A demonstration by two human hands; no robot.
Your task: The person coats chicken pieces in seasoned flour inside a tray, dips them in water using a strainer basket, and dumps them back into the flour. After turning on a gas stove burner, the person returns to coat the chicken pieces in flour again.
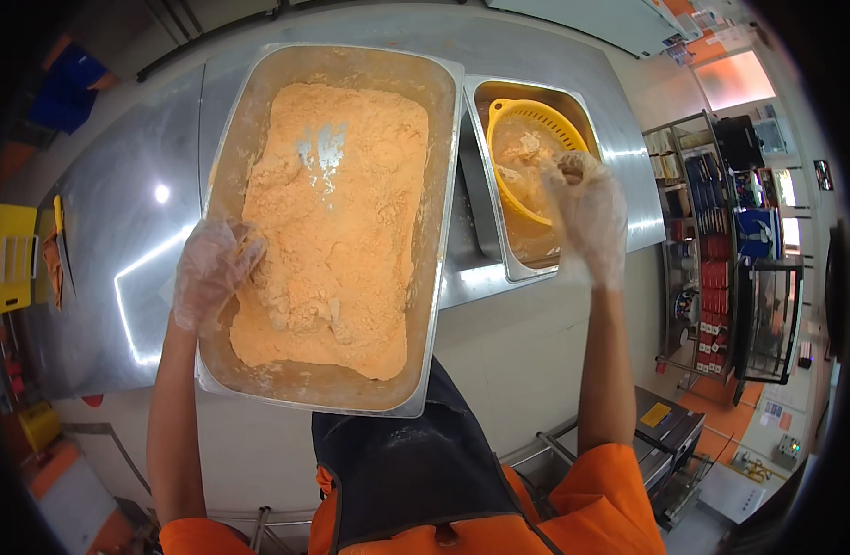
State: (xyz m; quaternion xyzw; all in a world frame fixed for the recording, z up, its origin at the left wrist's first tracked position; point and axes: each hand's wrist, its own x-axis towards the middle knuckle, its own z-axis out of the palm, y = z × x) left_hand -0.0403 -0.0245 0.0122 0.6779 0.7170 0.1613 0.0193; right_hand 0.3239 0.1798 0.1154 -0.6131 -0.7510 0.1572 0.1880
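A large steel pan (pixel 447 208) holds an orange-tinted breading flour (pixel 349 222), with lumpy coated pieces in its lower left part. My left hand (pixel 217 270), in a clear plastic glove, is at the pan's left side, its fingers over the flour; whether they grip anything is hidden. My right hand (pixel 588 215), gloved and dusted with flour, is raised over the right rim of a smaller steel pan (pixel 475 104). Its fingers are curled, and what they hold cannot be made out. In that pan sits a yellow plastic colander (pixel 493 149) with pale, wet-looking pieces (pixel 525 156) in cloudy liquid.
Both pans stand on a steel worktable (pixel 140 229). A knife with a yellow handle (pixel 59 215) and a yellow plastic item (pixel 14 257) lie at its far left. To the right is a wire shelf rack (pixel 706 243) with boxes and packets.
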